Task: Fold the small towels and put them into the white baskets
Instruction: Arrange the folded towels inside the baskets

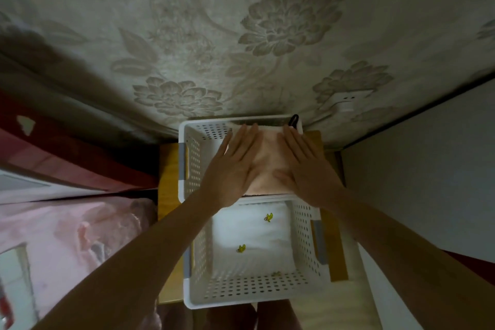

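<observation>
Folded peach-pink cloth towel (267, 161) lying in the far white perforated plastic basket (198, 136), left hand (235, 166) and right hand (302, 166) flat on it with fingers straight, near white perforated basket (305, 236) holding a white banana-print towel (251, 236), both on a wooden stand (167, 182) against floral wallpaper (241, 35)

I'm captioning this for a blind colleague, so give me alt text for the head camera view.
Both hands, left hand and right hand, press flat on a folded peach towel in the far white basket. The near white basket holds a white towel with banana prints. Floral wallpaper lies beyond.
</observation>
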Demonstrator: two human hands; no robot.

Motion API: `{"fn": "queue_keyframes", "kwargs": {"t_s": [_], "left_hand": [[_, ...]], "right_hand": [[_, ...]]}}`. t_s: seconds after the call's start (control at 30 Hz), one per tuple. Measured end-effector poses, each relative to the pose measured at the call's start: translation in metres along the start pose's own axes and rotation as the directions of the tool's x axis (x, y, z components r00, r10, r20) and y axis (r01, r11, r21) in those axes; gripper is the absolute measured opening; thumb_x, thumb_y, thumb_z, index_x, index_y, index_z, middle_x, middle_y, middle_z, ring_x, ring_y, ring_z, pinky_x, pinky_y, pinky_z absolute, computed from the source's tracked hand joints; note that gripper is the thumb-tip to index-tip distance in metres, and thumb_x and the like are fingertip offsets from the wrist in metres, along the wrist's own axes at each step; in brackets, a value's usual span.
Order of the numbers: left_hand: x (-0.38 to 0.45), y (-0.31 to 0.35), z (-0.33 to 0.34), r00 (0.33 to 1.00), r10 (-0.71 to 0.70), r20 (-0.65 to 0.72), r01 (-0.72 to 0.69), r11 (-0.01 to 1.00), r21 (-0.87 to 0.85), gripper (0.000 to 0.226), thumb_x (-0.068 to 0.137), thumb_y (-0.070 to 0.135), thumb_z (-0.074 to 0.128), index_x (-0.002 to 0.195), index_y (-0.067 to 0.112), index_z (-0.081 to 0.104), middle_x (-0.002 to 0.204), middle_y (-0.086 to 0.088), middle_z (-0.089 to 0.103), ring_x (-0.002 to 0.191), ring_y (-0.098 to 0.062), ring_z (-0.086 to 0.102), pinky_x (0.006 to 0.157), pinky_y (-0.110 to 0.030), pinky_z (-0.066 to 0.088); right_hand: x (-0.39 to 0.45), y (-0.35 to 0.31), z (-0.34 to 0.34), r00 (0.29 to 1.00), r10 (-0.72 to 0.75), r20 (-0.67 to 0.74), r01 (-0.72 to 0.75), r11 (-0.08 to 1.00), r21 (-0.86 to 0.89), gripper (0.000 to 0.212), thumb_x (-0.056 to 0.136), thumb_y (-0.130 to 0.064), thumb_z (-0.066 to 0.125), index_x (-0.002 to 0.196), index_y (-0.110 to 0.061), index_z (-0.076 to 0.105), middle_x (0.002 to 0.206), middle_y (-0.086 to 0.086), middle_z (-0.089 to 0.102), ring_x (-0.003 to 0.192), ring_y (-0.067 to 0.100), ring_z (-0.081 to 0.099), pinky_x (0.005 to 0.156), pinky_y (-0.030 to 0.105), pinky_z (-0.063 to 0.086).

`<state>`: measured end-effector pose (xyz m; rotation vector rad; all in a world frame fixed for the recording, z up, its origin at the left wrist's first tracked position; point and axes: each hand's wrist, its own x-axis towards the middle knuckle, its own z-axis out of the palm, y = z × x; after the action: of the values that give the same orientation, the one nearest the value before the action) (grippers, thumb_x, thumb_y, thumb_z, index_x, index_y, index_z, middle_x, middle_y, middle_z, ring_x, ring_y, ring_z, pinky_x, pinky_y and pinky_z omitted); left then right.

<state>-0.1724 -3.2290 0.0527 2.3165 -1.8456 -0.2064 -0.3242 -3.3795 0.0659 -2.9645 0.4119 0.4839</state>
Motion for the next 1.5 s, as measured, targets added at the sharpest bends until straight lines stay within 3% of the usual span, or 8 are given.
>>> {"fn": "queue_keyframes", "kwargs": {"t_s": [0.17, 0.3, 0.53, 0.77, 0.97, 1.1, 1.23, 1.5], "left_hand": [[0.003, -0.025, 0.023, 0.968, 0.027, 0.248, -0.046, 0.996, 0.072, 0.091, 0.089, 0.071, 0.015, 0.151, 0.008, -0.006, 0.158, -0.012, -0.012, 0.148, -0.026, -0.010, 0.120, -0.043, -0.007], [0.009, -0.041, 0.037, 0.932, 0.063, 0.357, -0.094, 0.993, 0.071, 0.104, 0.078, 0.081, 0.006, 0.147, 0.009, -0.023, 0.156, -0.014, -0.023, 0.145, -0.026, -0.021, 0.119, -0.044, -0.009], [0.010, -0.035, 0.052, 0.935, 0.022, 0.353, -0.053, 0.996, 0.077, 0.105, 0.076, 0.080, 0.012, 0.142, 0.009, -0.029, 0.152, -0.015, -0.030, 0.143, -0.030, -0.025, 0.119, -0.043, -0.011], [0.005, -0.038, 0.022, 0.946, 0.070, 0.315, -0.078, 0.997, 0.013, 0.091, 0.084, 0.074, 0.017, 0.146, 0.017, -0.018, 0.154, -0.008, -0.024, 0.145, -0.027, -0.020, 0.119, -0.042, -0.012], [-0.040, -0.041, -0.008, 0.961, -0.269, -0.069, 0.262, 0.961, -0.088, 0.065, 0.099, 0.045, 0.029, 0.150, 0.005, 0.024, 0.158, -0.016, 0.017, 0.147, -0.031, 0.007, 0.120, -0.047, 0.006], [-0.062, -0.041, -0.001, 0.814, -0.578, 0.057, 0.581, 0.806, -0.116, 0.071, 0.100, 0.044, 0.032, 0.152, 0.006, 0.002, 0.160, -0.018, -0.001, 0.148, -0.031, -0.001, 0.121, -0.043, 0.004], [-0.064, -0.036, 0.010, 0.788, -0.606, 0.104, 0.615, 0.783, -0.097, 0.074, 0.101, 0.047, 0.026, 0.151, 0.005, -0.008, 0.159, -0.018, -0.010, 0.148, -0.029, 0.001, 0.120, -0.040, 0.013], [-0.064, -0.037, 0.009, 0.769, -0.624, 0.137, 0.635, 0.771, -0.053, 0.073, 0.102, 0.047, 0.023, 0.151, 0.006, -0.012, 0.159, -0.016, -0.012, 0.148, -0.027, -0.003, 0.120, -0.039, 0.012]], "right_hand": [[0.021, 0.023, 0.005, 0.984, -0.093, 0.151, 0.110, 0.987, -0.114, 0.103, 0.085, -0.077, 0.019, 0.149, -0.005, -0.018, 0.158, 0.015, -0.018, 0.147, 0.025, -0.016, 0.120, 0.036, -0.010], [0.048, 0.026, 0.012, 0.969, -0.077, 0.237, 0.116, 0.981, -0.156, 0.115, 0.079, -0.082, 0.032, 0.151, -0.005, -0.015, 0.160, 0.013, -0.015, 0.148, 0.026, -0.011, 0.121, 0.039, -0.002], [0.054, 0.006, 0.023, 0.973, 0.015, 0.230, 0.036, 0.975, -0.217, 0.115, 0.083, -0.076, 0.040, 0.147, -0.003, -0.021, 0.159, 0.016, -0.018, 0.148, 0.028, -0.013, 0.120, 0.040, -0.005], [0.039, 0.012, -0.006, 0.969, -0.057, 0.239, 0.113, 0.967, -0.229, 0.108, 0.085, -0.076, 0.031, 0.149, -0.002, -0.015, 0.159, 0.017, -0.016, 0.148, 0.029, -0.013, 0.118, 0.037, -0.012], [0.033, -0.025, -0.023, 0.991, -0.105, -0.082, 0.103, 0.994, -0.035, 0.083, 0.094, -0.061, 0.037, 0.153, -0.008, 0.011, 0.160, 0.017, 0.008, 0.148, 0.033, 0.007, 0.121, 0.047, 0.002], [0.058, -0.069, 0.000, 1.000, -0.015, -0.008, 0.015, 1.000, 0.004, 0.089, 0.088, -0.072, 0.028, 0.152, -0.026, -0.010, 0.161, 0.005, -0.014, 0.148, 0.029, -0.013, 0.115, 0.053, -0.011], [0.062, -0.067, 0.034, 0.999, 0.052, 0.004, -0.052, 0.998, -0.019, 0.096, 0.082, -0.078, 0.029, 0.143, -0.033, -0.030, 0.154, -0.003, -0.032, 0.145, 0.026, -0.023, 0.112, 0.060, -0.013], [0.088, -0.069, 0.052, 0.997, 0.042, 0.060, -0.043, 0.999, 0.014, 0.108, 0.071, -0.082, 0.043, 0.153, -0.031, -0.007, 0.160, -0.001, -0.020, 0.146, 0.025, -0.022, 0.111, 0.062, -0.015]]}}
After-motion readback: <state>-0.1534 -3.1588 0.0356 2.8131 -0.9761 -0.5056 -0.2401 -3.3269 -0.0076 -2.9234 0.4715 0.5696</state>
